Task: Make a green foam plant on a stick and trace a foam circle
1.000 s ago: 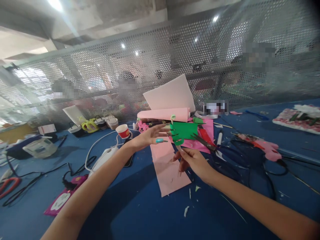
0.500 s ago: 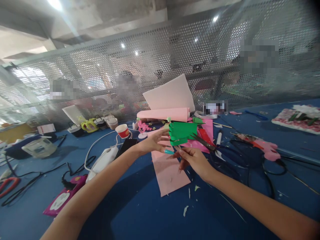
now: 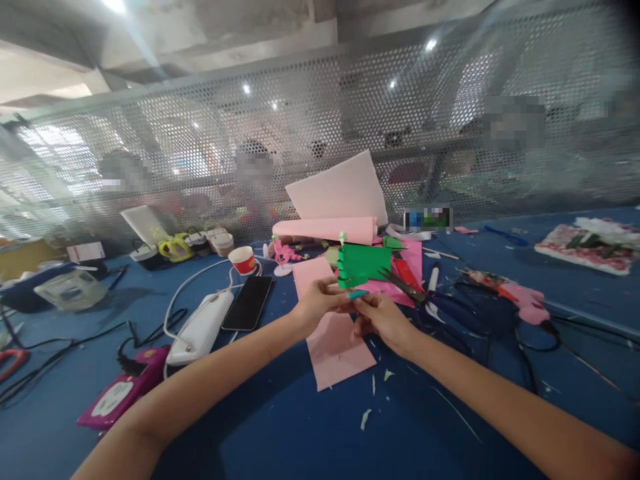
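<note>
So the green fringed paper [image 3: 367, 263] is mid-bench [image 3: 275, 427], on the near side of the pink roll [image 3: 325, 229], long axis running roughly left to right, with the curled, cut edge pointing left and the plain end off to the right by the tips of the scissors [image 3: 417, 295]. A pale green bud [image 3: 343, 237] pokes up at its top left corner. Both hands come together at the lower left corner: the left hand [image 3: 319, 305] has its fingers bent and bunched, and the right hand [image 3: 387, 319] has thumb and fingertips drawn in close to meet them. Honestly can't tell what's pinched in there, or by which hand. A slim teal thing [image 3: 357, 294] shows right where they meet, nail or tool, no idea. The pale pink strip [image 3: 340, 353] stretches out below, toward the person.
</note>
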The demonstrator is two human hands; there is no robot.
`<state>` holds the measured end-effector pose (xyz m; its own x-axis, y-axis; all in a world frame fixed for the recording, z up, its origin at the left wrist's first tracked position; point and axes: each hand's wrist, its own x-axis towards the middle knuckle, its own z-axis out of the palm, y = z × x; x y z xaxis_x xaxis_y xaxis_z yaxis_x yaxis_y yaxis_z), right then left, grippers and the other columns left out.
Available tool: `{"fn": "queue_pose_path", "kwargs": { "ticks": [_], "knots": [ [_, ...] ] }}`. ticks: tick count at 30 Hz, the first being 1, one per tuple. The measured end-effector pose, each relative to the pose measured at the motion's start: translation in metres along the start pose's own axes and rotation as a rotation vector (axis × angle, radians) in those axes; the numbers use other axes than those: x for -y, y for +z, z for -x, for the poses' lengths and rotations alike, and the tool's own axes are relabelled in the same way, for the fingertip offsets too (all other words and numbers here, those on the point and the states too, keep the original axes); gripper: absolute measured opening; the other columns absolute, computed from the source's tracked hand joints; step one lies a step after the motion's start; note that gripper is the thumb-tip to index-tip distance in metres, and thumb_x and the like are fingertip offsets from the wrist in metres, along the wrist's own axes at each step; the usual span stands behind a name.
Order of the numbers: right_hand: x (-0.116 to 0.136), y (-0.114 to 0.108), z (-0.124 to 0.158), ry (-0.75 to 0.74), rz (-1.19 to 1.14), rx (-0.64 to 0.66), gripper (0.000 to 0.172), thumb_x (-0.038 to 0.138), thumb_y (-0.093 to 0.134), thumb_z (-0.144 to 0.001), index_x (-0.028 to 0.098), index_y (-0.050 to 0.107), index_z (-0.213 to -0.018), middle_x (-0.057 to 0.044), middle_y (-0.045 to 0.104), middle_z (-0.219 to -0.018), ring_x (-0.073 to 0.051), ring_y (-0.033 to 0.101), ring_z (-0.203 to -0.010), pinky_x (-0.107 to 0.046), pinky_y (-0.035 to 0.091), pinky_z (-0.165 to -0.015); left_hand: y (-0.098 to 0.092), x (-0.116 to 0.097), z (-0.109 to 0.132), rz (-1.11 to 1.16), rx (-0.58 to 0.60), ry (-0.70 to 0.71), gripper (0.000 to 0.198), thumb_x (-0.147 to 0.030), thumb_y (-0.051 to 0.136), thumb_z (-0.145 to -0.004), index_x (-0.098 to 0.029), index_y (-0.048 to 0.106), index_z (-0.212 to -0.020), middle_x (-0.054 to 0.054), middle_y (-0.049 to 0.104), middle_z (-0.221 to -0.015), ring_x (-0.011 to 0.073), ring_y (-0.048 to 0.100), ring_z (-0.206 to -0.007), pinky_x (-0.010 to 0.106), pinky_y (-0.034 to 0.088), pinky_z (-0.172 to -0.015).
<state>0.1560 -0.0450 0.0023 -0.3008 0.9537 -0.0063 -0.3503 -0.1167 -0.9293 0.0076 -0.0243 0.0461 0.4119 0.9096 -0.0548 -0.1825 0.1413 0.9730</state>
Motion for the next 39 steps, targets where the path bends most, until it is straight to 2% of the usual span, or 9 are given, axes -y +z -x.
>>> {"fn": "queue_pose_path", "kwargs": {
  "ticks": [5,12,17,23,31,34,35,37,39],
  "knots": [
    [0.0,0.002,-0.005,0.035,0.006,0.029,0.035,0.045,0.075,-0.069,0.015,0.069,-0.085,-0.007,0.073,-0.075,-0.01,0.055,-0.038,-0.026,0.051,-0.045,0.0,0.0,-0.001,-0.008,-0.053,0.018,0.059,-0.024,0.087,-0.051,-0.009,0.061,-0.102,0.011,0.074,-0.083,0.0204,0.07,-0.072,0.035,0.056,-0.075],
    [0.001,0.009,-0.007,0.044,0.029,0.058,0.034,0.04,0.079,-0.066,0.015,0.069,-0.087,-0.009,0.074,-0.09,-0.011,0.061,-0.043,-0.024,0.053,-0.045,-0.005,0.005,-0.007,-0.118,-0.25,0.088,0.045,-0.015,0.083,-0.055,-0.008,0.063,-0.095,0.006,0.071,-0.069,0.0183,0.067,-0.059,0.033,0.057,-0.061],
    [-0.001,0.014,-0.003,0.012,0.057,0.009,0.043,0.035,0.08,-0.064,0.018,0.065,-0.101,-0.008,0.074,-0.094,-0.015,0.068,-0.053,-0.027,0.057,-0.052,-0.033,-0.005,-0.026,-0.156,-0.363,0.306,0.044,-0.005,0.076,-0.06,-0.013,0.062,-0.101,0.001,0.069,-0.065,0.0145,0.066,-0.061,0.027,0.054,-0.063],
    [-0.003,0.017,0.003,0.012,0.112,-0.016,0.035,0.038,0.077,-0.069,0.017,0.063,-0.093,-0.003,0.069,-0.063,-0.016,0.068,-0.055,-0.025,0.056,-0.052,-0.069,-0.005,-0.041,-0.138,-0.498,0.37,0.053,-0.002,0.074,-0.061,-0.014,0.056,-0.109,-0.002,0.068,-0.062,0.0135,0.066,-0.062,0.024,0.051,-0.064],
    [-0.014,0.015,0.008,-0.072,0.196,-0.026,0.035,0.045,0.071,-0.07,0.018,0.058,-0.088,-0.009,0.071,-0.09,-0.018,0.068,-0.058,-0.03,0.055,-0.048,-0.087,0.016,-0.05,-0.13,-0.529,0.384,0.049,-0.004,0.077,-0.06,-0.015,0.054,-0.103,-0.003,0.066,-0.06,0.01,0.061,-0.051,0.021,0.049,-0.055],
    [-0.018,0.014,0.016,-0.287,0.472,-0.017,0.032,0.049,0.058,-0.081,0.018,0.058,-0.092,-0.011,0.069,-0.09,-0.024,0.07,-0.078,-0.038,0.059,-0.063,-0.091,0.019,-0.051,-0.136,-0.518,0.392,0.05,-0.005,0.079,-0.058,-0.014,0.054,-0.1,-0.001,0.068,-0.062,0.0111,0.062,-0.051,0.022,0.049,-0.055],
    [-0.018,0.014,0.021,-0.406,0.623,0.009,0.031,0.045,0.054,-0.085,0.018,0.06,-0.098,-0.012,0.069,-0.097,-0.026,0.068,-0.091,-0.042,0.057,-0.075,-0.092,0.019,-0.051,-0.137,-0.513,0.392,0.05,-0.005,0.079,-0.058,-0.014,0.054,-0.1,-0.001,0.068,-0.062,0.0115,0.063,-0.052,0.022,0.05,-0.055],
    [-0.017,0.016,0.03,-0.611,0.942,0.116,0.034,0.038,0.053,-0.087,0.018,0.061,-0.113,-0.015,0.064,-0.116,-0.028,0.059,-0.112,-0.05,0.044,-0.099,-0.093,0.02,-0.051,-0.139,-0.505,0.393,0.05,-0.005,0.079,-0.058,-0.015,0.053,-0.1,-0.001,0.068,-0.062,0.0118,0.064,-0.053,0.023,0.05,-0.055],
    [-0.014,0.019,0.036,-0.67,1.164,0.307,0.049,0.037,0.054,-0.087,0.02,0.051,-0.133,-0.014,0.052,-0.137,-0.03,0.042,-0.131,-0.053,0.025,-0.112,-0.094,0.02,-0.052,-0.139,-0.499,0.393,0.049,-0.006,0.079,-0.059,-0.015,0.053,-0.1,-0.002,0.067,-0.062,0.0119,0.064,-0.053,0.022,0.05,-0.055]
  ]
}}
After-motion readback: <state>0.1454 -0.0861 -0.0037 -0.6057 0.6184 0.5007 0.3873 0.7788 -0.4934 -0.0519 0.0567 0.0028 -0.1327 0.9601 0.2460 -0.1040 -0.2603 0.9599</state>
